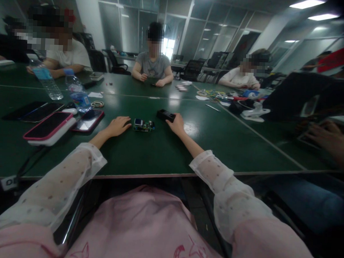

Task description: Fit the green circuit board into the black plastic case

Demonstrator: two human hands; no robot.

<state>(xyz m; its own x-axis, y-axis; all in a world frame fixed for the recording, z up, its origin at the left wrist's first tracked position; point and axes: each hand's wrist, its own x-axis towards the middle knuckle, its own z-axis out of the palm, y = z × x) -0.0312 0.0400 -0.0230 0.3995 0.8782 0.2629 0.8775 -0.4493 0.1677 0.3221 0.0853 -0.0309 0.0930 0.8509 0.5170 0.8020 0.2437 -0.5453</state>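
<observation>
A small circuit board (143,126) with a little square screen lies on the green table between my hands. My left hand (118,126) rests flat on the tabletop just left of the board, fingers stretched out and apart from it. My right hand (176,124) has its fingers closed on the near right end of a black oblong case (164,115), which lies on the table to the right of and slightly beyond the board. What the case is I cannot tell.
Left stand phones (49,125), (88,120) and two water bottles (45,79), (78,92). Cables (212,93), a pen (213,107) and a white plastic stand (255,111) lie right on the green table (148,158). Several people sit around; one person's hands (328,137) show at right.
</observation>
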